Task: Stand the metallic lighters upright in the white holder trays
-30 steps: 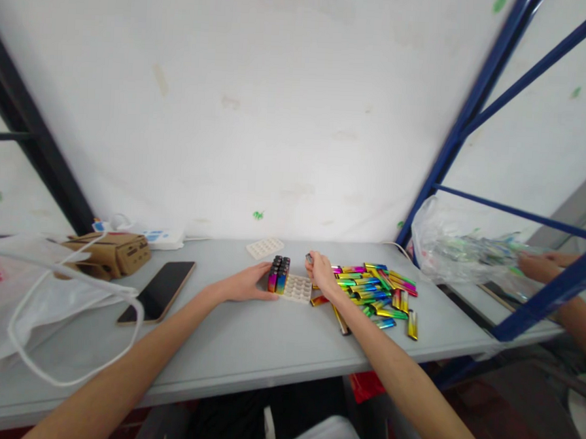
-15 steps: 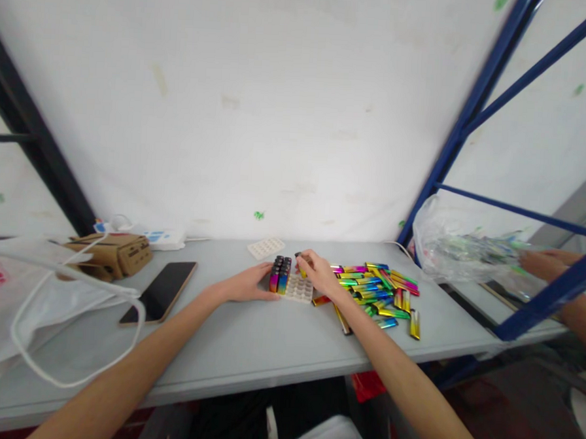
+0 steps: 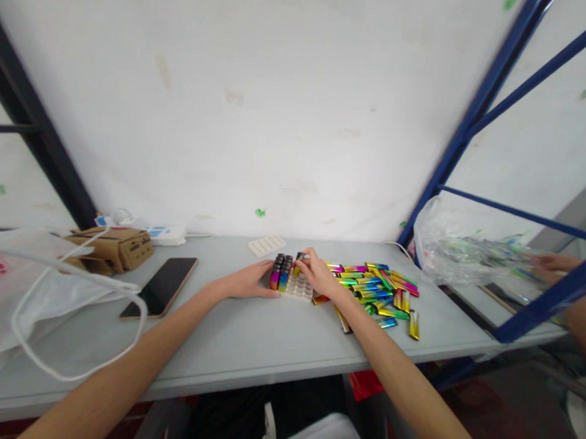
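Note:
A pale tray with round sockets (image 3: 298, 288) lies on the table, and several upright lighters (image 3: 279, 274) with black tops and shiny rainbow bodies fill its left side. My left hand (image 3: 247, 281) wraps the tray's left end, thumb along the front and fingers behind, touching the standing lighters. Between the thumb and fingers of my right hand (image 3: 318, 274) is a yellowish lighter (image 3: 297, 265), held nearly upright over the sockets beside the filled rows. Whether its base sits in a socket, I cannot tell. Close to my right hand lies a loose pile of metallic coloured lighters (image 3: 375, 289).
A second pale tray (image 3: 267, 245) lies near the wall. At left are a phone (image 3: 164, 288), a cardboard box (image 3: 119, 250), a white bag (image 3: 18, 297) and a looped white cable (image 3: 143, 316). Past the blue frame (image 3: 448, 155), another person's hand (image 3: 556, 262) is at a clear plastic bag (image 3: 434, 246).
My right hand has brought the lighter slightly left and lower, closer to the standing rows, and it is now more upright. My left hand stays at the tray. The other person's hand has shifted.

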`<state>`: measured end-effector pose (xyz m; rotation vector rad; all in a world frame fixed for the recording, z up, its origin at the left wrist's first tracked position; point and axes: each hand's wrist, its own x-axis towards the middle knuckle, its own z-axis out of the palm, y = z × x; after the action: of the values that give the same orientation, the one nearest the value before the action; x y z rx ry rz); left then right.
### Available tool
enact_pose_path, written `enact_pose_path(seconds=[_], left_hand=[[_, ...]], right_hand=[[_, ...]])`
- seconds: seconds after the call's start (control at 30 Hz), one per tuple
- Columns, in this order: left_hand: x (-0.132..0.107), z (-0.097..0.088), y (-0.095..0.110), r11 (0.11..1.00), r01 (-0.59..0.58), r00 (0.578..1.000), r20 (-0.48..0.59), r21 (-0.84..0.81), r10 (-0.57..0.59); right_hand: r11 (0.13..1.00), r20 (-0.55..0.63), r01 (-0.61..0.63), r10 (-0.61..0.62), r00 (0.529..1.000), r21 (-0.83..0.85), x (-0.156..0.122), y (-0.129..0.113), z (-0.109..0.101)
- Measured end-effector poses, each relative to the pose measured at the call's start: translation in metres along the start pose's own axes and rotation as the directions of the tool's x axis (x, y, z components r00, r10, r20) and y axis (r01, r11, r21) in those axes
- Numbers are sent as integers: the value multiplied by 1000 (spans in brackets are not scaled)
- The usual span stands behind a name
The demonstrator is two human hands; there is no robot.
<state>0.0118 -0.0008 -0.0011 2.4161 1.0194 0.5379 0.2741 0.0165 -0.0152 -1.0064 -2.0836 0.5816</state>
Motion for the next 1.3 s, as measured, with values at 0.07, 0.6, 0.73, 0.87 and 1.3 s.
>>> enact_pose_path(seconds=[0.07, 0.6, 0.73, 0.87, 1.3], left_hand=[[0, 0, 0, 1000, -5, 1000, 0, -4, 5], [0, 1, -3, 1000, -5, 1000, 3, 9, 5], [0, 1, -3, 1000, -5, 1000, 1, 0, 5], [0, 1, -3, 1000, 16, 1000, -1, 11, -16], [1, 1, -4, 1000, 14, 1000, -5, 22, -14]], right_hand=[[1000, 8, 3, -3, 1000, -16, -1, -2, -1], [984, 85, 15, 0, 996, -180, -2, -2, -2], [987, 85, 29, -16, 996, -155, -2, 0, -17], [947, -4, -69, 71, 997, -313, -6, 19, -48], [878, -105, -187, 157, 982, -440, -9, 45, -69]])
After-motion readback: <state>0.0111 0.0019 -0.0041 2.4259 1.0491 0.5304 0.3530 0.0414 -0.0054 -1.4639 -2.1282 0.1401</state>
